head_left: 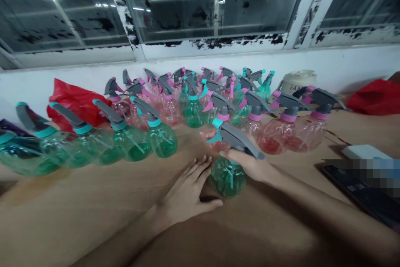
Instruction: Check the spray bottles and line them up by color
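My right hand (242, 158) is wrapped round the neck of a green spray bottle (229, 178) with a grey and teal trigger head. The bottle is at the middle of the table, close in front of me. Beside its left side lies my left hand (187, 188), fingers spread, palm down and thumb pointing toward the bottle's base; whether it touches the bottle I cannot tell. Just beyond, pink spray bottles (273, 138) with grey and pink heads stand in a row. To the left is a row of green spray bottles (162, 140) with teal collars.
More pink and green bottles crowd against the white wall (343, 61) below the windows. A red plastic bag (71, 104) sits behind the left row, another red bag (375, 97) at the far right. A pale tub (298, 80), white box (365, 152) and dark phone (353, 188) are on the right.
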A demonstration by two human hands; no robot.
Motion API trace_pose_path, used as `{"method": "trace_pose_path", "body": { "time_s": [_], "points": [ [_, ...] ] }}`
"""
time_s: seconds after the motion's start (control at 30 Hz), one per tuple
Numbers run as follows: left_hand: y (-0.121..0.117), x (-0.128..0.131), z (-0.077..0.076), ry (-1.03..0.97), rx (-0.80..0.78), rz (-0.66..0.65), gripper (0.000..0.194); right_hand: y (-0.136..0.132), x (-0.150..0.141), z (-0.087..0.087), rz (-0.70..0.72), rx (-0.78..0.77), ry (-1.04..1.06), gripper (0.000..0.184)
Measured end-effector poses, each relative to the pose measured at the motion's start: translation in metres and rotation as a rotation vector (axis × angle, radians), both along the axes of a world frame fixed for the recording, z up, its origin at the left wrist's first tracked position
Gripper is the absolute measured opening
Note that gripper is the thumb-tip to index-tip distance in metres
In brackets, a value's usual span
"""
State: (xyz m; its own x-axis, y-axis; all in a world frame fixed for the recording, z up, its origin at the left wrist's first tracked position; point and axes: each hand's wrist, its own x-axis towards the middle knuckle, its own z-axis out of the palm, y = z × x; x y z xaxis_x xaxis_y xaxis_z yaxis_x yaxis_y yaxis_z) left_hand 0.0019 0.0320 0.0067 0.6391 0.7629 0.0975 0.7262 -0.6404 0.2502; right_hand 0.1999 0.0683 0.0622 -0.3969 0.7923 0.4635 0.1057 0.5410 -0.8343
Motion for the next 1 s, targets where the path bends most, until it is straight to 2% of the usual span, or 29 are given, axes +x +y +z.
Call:
{"method": "trace_pose_path", "body": {
  "time_s": [0.3,0.63,0.7,0.87,1.0],
  "points": [
    [0.0007,0.0005,0.0005,-0.031,-0.016,-0.010,0.082,-0.0043,-0.0044,0.0018,0.044,-0.112,0.085,0.021],
    [0.0013,-0.0005,-0.0022,-0.047,-0.017,-0.016,0.080,-0.0053,-0.0057,-0.0007,-0.185,-0.018,-0.012,0.027],
    [0.0017,-0.0007,-0.0032,-0.031,-0.008,-0.016,0.081,-0.0064,-0.0050,0.0004,-0.196,-0.008,-0.040,0.028],
    [0.0015,-0.0004,-0.0025,-0.036,-0.009,-0.006,0.078,-0.0059,-0.0055,0.0033,-0.034,-0.103,0.077,0.021],
    [0.0013,0.0003,-0.0010,-0.029,-0.028,-0.002,0.076,-0.0079,-0.0073,0.0062,-0.006,-0.126,0.112,0.033]
  ]
}}
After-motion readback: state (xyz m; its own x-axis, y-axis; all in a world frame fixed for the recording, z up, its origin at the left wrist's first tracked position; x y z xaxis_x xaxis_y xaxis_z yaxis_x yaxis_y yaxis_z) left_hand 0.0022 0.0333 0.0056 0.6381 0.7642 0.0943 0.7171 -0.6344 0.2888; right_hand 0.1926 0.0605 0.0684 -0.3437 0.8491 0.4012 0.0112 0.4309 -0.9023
